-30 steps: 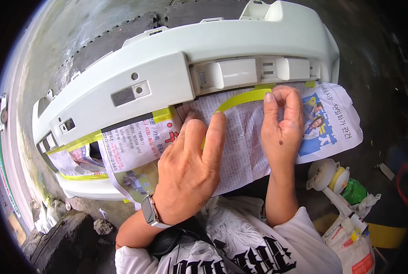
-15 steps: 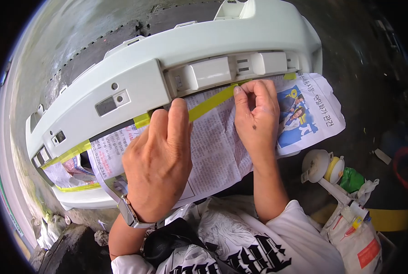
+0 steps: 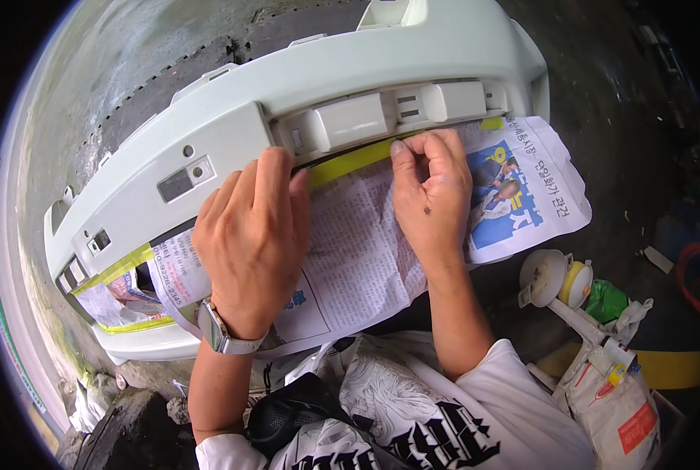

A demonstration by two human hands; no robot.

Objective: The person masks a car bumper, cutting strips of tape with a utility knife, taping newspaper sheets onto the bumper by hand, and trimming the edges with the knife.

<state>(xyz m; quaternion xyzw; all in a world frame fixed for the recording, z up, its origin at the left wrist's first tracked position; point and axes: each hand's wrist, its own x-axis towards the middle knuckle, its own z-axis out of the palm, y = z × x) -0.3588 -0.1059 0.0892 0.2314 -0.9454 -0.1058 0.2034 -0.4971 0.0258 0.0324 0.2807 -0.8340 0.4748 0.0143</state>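
Observation:
A pale car bumper (image 3: 319, 74) lies in front of me, with newspaper (image 3: 358, 243) spread over its near side. A strip of yellow-green masking tape (image 3: 350, 162) runs along the paper's upper edge, against the bumper's recess. My left hand (image 3: 248, 227), wearing a silver watch (image 3: 218, 327), is curled at the strip's left end; its fingertips are partly hidden at the bumper's edge. At the strip's right end my right hand (image 3: 435, 188) pinches the tape between thumb and forefinger. Another short tape piece (image 3: 492, 123) sits farther right.
More tape (image 3: 123, 266) edges a paper-covered opening at the bumper's left. To my lower right stand a tape dispenser-like holder (image 3: 544, 278) with a yellow-white roll (image 3: 575, 283), a green bag (image 3: 605, 301) and a white bag (image 3: 612, 407). A dark mask-like item (image 3: 291, 407) rests at my lap.
The tape strip, slanting downward to the left before, now lies closer along the recess edge. My left hand has moved up and left toward the bumper; the right hand shifted slightly up and left.

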